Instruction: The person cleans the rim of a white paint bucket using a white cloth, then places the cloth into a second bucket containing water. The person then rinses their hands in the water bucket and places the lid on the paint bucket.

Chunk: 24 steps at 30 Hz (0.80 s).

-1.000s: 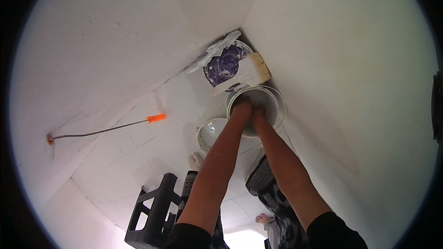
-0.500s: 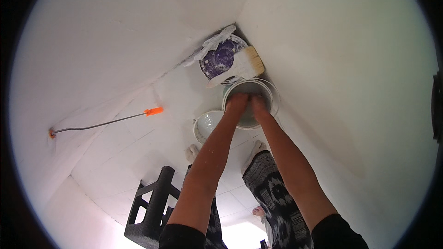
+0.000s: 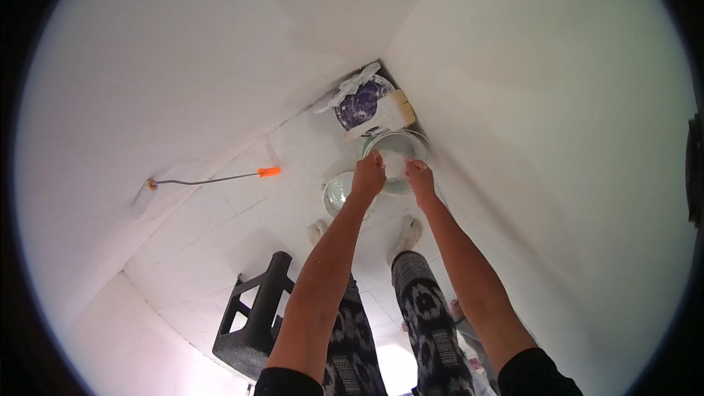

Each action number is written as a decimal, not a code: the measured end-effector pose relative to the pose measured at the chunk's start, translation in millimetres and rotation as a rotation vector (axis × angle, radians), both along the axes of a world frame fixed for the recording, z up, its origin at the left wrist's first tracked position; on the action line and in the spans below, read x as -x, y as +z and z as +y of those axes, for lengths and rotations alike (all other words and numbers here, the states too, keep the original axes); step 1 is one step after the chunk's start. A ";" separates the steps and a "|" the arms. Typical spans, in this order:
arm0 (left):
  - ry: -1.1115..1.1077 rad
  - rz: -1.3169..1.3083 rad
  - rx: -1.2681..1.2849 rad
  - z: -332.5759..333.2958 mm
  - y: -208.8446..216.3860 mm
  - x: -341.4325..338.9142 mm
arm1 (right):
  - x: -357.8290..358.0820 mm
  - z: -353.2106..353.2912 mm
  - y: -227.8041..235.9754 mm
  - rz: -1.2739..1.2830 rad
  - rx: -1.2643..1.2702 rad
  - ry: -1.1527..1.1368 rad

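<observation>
Over a white bucket (image 3: pixel 424 141) holding greyish liquid, my left hand (image 3: pixel 370 173) and my right hand (image 3: pixel 419 176) are raised a little apart, fingers closed in a pinch. A thin whitish piece (image 3: pixel 394 164) stretches between them; whether it is cloth or plastic I cannot tell. Beside the bucket, near my left hand, stands a smaller white tub (image 3: pixel 337 194) with pale liquid. Behind the bucket, a wide whitewash brush (image 3: pixel 389 114) lies across a purple, paint-splashed lid or pail top (image 3: pixel 361 103), with a crumpled white glove or rag (image 3: pixel 358 83) next to it.
A paint roller (image 3: pixel 147 198) with an orange handle (image 3: pixel 269 172) leans at the left wall. At lower left stands a black stool (image 3: pixel 253 323). White walls meet in the corner behind the buckets. My feet (image 3: pixel 408 235) are close to the tub, and part of another person shows behind my legs.
Both hands have come up out of the bucket and now hold a whitish piece between them above it. The view has shifted slightly, so more of the roller shows.
</observation>
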<state>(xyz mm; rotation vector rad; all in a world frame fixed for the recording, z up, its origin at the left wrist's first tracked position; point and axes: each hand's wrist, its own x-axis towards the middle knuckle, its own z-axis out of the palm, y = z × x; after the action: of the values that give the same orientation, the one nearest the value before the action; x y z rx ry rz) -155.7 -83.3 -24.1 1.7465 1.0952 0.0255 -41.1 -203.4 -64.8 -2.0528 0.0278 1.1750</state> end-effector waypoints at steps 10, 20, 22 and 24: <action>0.280 -0.073 0.175 5.3 40.7 31.7 | 13.9 20.7 75.4 -0.107 -0.148 0.147; 0.400 -0.158 0.377 6.9 74.1 61.6 | 13.1 17.2 116.5 0.142 -0.122 0.116; 0.467 -0.134 0.433 9.5 73.3 72.3 | 14.4 12.4 116.8 0.137 -0.118 0.104; 0.519 -0.128 0.452 10.9 63.6 94.7 | 20.6 7.6 112.7 0.116 -0.119 0.110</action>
<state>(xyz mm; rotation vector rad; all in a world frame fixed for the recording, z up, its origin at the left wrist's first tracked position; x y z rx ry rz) -250.4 -72.3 39.5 1.0194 1.3137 0.1918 -61.7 -195.8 47.9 -1.9008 -0.0977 1.3299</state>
